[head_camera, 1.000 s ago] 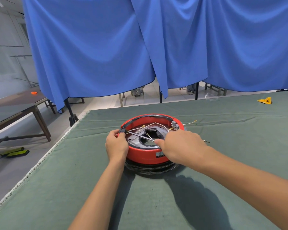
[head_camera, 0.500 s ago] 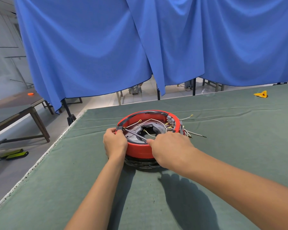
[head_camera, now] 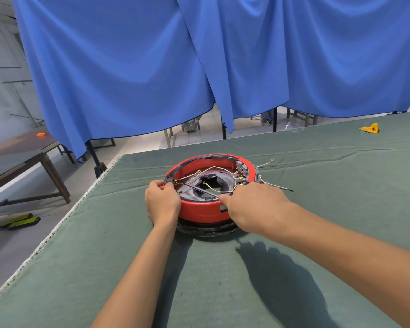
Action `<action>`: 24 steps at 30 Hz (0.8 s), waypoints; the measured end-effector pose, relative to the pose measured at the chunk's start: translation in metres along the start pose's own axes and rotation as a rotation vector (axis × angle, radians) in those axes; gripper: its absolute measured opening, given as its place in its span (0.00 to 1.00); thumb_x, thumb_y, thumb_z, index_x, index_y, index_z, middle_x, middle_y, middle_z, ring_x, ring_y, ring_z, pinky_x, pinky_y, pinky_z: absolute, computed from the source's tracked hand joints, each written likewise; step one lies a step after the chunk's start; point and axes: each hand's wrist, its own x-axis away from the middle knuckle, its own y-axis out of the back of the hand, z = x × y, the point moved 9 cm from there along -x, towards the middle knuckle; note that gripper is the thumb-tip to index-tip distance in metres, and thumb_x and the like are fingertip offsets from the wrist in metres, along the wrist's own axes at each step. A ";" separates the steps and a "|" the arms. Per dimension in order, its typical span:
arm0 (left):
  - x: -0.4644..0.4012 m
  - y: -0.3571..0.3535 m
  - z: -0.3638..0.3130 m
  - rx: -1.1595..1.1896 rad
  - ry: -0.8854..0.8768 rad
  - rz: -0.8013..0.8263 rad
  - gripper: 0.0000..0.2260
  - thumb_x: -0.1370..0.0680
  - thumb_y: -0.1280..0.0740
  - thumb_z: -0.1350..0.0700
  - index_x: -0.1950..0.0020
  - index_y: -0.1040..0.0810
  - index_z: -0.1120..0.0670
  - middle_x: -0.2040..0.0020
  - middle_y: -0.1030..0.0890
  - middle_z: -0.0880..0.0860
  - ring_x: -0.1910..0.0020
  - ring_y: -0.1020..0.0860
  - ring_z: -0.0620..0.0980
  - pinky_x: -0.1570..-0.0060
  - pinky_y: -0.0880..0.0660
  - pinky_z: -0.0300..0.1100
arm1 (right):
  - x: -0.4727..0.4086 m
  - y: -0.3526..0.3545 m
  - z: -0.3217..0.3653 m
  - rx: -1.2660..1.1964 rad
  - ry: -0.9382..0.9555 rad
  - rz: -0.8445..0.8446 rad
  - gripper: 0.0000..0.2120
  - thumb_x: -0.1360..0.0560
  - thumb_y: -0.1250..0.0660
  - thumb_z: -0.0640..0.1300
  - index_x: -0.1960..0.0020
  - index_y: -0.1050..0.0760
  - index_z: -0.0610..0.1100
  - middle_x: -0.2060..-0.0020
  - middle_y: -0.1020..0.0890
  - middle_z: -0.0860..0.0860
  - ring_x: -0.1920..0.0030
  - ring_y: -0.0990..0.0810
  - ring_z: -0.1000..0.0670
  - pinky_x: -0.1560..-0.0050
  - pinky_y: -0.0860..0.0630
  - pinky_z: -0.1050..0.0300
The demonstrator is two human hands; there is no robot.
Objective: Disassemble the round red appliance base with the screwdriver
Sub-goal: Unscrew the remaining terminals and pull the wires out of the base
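Both forearms reach forward over the green-covered bench point(head_camera: 104, 268), bare and nearly straight. The left hand point(head_camera: 162, 203) curls its fingers over the near-left rim of the red appliance base point(head_camera: 204, 210), thumb on the outer wall. The right hand point(head_camera: 253, 204), back upward, grips the screwdriver point(head_camera: 200, 189), its handle hidden inside the fist. The dark shaft runs from this hand leftward and slightly away, its tip by the left hand's fingertips at the rim. The base sits between the two hands, open side up, over a black ring. A small label on its near wall, just left of the right hand, is too small to read. Loose wires point(head_camera: 273, 185) trail beyond the right hand. Farther off hangs a blue curtain point(head_camera: 128, 67).
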 end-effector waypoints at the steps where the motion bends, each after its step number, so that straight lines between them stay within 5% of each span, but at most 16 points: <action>1: 0.000 0.000 0.000 0.004 -0.001 -0.003 0.11 0.23 0.38 0.52 0.45 0.23 0.55 0.45 0.21 0.54 0.45 0.24 0.56 0.42 0.28 0.53 | 0.000 0.000 0.000 0.008 0.007 -0.010 0.21 0.17 0.56 0.49 0.31 0.31 0.49 0.41 0.24 0.45 0.41 0.25 0.41 0.56 0.35 0.51; 7: 0.002 0.001 0.000 0.027 -0.002 -0.010 0.08 0.23 0.37 0.51 0.48 0.23 0.53 0.48 0.20 0.53 0.48 0.23 0.55 0.45 0.27 0.51 | -0.001 0.005 0.011 0.025 0.070 -0.106 0.18 0.16 0.54 0.47 0.31 0.32 0.51 0.65 0.33 0.50 0.52 0.24 0.42 0.60 0.31 0.51; 13: 0.002 0.002 0.000 0.026 -0.006 -0.016 0.08 0.23 0.37 0.52 0.47 0.23 0.54 0.48 0.20 0.53 0.48 0.24 0.55 0.45 0.27 0.50 | -0.001 0.006 0.009 -0.035 0.048 -0.155 0.17 0.16 0.53 0.49 0.38 0.27 0.49 0.69 0.37 0.51 0.51 0.22 0.41 0.60 0.30 0.52; 18: 0.002 0.001 0.000 0.037 -0.004 -0.010 0.08 0.23 0.37 0.53 0.48 0.24 0.54 0.46 0.21 0.54 0.48 0.24 0.55 0.44 0.27 0.51 | -0.002 0.006 0.013 0.031 0.064 -0.177 0.16 0.17 0.50 0.45 0.33 0.31 0.51 0.65 0.33 0.49 0.50 0.22 0.41 0.62 0.32 0.52; 21: 0.004 0.002 -0.002 0.014 -0.004 -0.013 0.08 0.22 0.38 0.52 0.48 0.24 0.54 0.46 0.22 0.54 0.48 0.24 0.55 0.45 0.28 0.51 | -0.004 0.004 0.019 0.055 0.085 -0.155 0.22 0.19 0.49 0.40 0.26 0.38 0.55 0.50 0.23 0.46 0.47 0.22 0.40 0.62 0.32 0.51; 24: 0.005 0.003 -0.003 -0.018 -0.003 -0.018 0.08 0.22 0.39 0.52 0.47 0.25 0.54 0.45 0.22 0.54 0.47 0.25 0.55 0.44 0.28 0.51 | -0.004 0.001 0.021 0.052 0.071 -0.111 0.23 0.19 0.49 0.40 0.26 0.38 0.53 0.45 0.23 0.45 0.45 0.23 0.40 0.62 0.31 0.51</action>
